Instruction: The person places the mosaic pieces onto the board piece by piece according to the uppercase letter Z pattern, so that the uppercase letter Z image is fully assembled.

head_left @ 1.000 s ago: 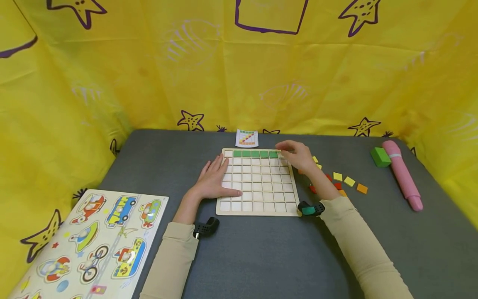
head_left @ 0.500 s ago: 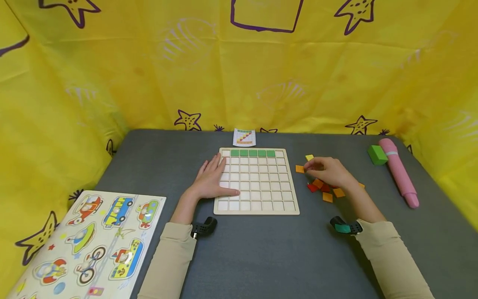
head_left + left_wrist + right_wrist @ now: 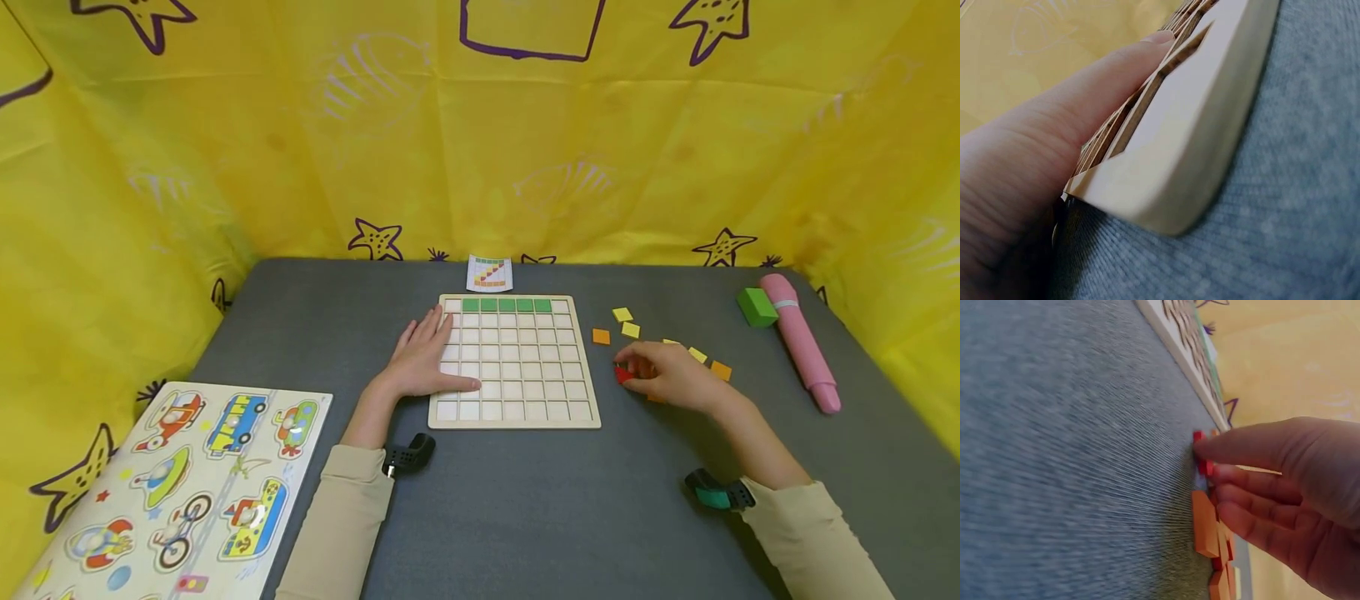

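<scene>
A wooden grid board lies mid-table, with a line of green square tiles in its far row. My left hand rests flat over its left edge, fingers spread; in the left wrist view the thumb reaches across the grid. To the right of the board, my right hand pinches a red tile at table level between thumb and fingers. Seen from the right wrist, the thumb presses that red tile, and orange tiles lie close under the curled fingers.
Yellow tiles and an orange tile lie loose around the right hand. Behind the board is a small pattern card. A green block and a pink cylinder are at right, a vehicle puzzle at left.
My right hand has left the board's far right corner, moved right and toward me to the loose tiles, and taken hold of a red one. The left hand stays on the board.
</scene>
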`<state>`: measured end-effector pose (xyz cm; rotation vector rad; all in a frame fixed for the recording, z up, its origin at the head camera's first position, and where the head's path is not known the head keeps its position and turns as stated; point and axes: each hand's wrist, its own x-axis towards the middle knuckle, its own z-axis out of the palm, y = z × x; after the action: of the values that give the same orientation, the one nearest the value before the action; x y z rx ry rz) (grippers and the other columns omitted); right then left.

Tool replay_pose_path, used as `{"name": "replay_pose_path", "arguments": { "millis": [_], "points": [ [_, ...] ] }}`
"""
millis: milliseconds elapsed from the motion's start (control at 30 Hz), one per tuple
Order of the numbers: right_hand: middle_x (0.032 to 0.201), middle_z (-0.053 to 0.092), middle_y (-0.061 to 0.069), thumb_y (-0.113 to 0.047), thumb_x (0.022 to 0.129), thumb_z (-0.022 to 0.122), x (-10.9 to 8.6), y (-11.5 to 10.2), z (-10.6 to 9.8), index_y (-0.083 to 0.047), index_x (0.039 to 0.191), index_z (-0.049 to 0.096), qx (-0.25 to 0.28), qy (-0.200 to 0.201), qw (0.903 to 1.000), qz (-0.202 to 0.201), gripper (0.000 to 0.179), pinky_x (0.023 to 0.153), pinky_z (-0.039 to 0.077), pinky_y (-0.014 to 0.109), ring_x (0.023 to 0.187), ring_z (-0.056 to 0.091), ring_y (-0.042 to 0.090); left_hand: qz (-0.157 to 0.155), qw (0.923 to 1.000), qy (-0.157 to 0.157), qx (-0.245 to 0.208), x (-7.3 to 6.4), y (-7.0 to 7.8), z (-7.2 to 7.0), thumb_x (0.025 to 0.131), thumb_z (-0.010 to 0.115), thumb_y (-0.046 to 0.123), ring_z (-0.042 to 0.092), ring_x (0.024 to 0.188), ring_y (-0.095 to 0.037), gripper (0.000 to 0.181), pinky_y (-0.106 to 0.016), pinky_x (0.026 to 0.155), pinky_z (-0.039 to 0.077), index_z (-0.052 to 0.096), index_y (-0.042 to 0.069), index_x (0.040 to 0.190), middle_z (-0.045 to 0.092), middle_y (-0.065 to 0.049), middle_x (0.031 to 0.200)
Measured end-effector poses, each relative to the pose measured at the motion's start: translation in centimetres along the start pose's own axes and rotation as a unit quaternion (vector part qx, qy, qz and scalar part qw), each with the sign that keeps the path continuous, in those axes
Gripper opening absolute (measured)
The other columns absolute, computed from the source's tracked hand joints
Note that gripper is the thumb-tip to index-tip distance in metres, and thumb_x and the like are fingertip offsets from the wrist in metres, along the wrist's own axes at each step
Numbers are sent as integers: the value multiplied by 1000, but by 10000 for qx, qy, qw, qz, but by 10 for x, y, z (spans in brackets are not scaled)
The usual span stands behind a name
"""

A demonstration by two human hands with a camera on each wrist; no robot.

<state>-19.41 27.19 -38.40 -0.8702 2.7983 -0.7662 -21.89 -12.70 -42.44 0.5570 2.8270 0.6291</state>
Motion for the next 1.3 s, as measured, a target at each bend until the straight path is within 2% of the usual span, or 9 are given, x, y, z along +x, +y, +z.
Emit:
{"name": "replay_pose_path", "arguments": {
  "millis": [133,233,333,433,667,833,1000,1200,1300],
  "points": [
    [75,56,-7,-9,90,70,0,-1,3,-4,113,67,59,-27,10000,-28,23,56,45,24,60,50,7,-14,10000,-16,13,0,0,0,75,67,71,-6,149,-24,122,-46,117,-5,6,3,156,-10,-12,162],
    [78,56,-7,1,89,66,-1,0,3,-6,113,68,63,-4,9995,-301,25,57,44,24,64,49,6,-36,10000,-37,19,0,0,0,75,66,71,-7,149,-24,122,-46,117,-5,6,4,156,-10,-12,162],
    [79,55,-7,1,86,70,-1,2,5,-8,110,69,15,54,9989,-455,25,60,43,25,69,48,7,-46,10000,-41,16,1,1,0,75,66,71,-7,149,-24,122,-45,117,-6,5,4,156,-10,-12,162],
    [79,55,-6,-6,84,76,-1,3,6,-9,106,70,-55,140,9992,-371,23,61,43,26,70,49,10,-54,10000,-39,13,0,1,-1,75,66,71,-7,149,-24,122,-45,117,-6,5,4,156,-10,-12,162],
    [98,60,0,-15,82,80,2,3,12,-11,110,71,-24,189,9995,-259,29,68,44,28,80,51,17,19,10000,26,-19,-1,2,-2,74,69,69,-4,149,-27,122,-48,117,-4,7,2,156,-8,-15,162],
    [92,62,-2,-20,83,80,6,2,16,-12,103,71,-12,337,9993,-188,23,67,45,29,78,53,15,-15,10000,8,-10,0,1,-1,74,67,70,-6,149,-25,122,-46,117,-5,7,3,156,-9,-13,162],
    [82,62,-6,-27,85,77,23,-2,17,-13,102,70,237,457,9986,143,23,63,45,28,72,53,14,-34,10000,-4,-13,0,0,0,75,67,71,-6,149,-25,121,-45,117,-5,6,4,156,-10,-12,162],
    [85,63,-2,-23,84,79,57,-13,25,-9,105,71,360,791,9962,-66,26,64,43,30,74,53,15,-36,10000,-37,-4,0,1,-1,75,67,71,-6,149,-25,121,-45,117,-6,6,5,156,-10,-12,162],
    [85,63,2,-22,83,79,76,-19,28,-7,104,71,375,807,9960,-37,27,62,42,32,73,52,17,-28,10000,-36,-12,0,1,-1,75,67,71,-6,149,-25,122,-45,117,-6,6,4,156,-9,-12,162]
  ]
}}
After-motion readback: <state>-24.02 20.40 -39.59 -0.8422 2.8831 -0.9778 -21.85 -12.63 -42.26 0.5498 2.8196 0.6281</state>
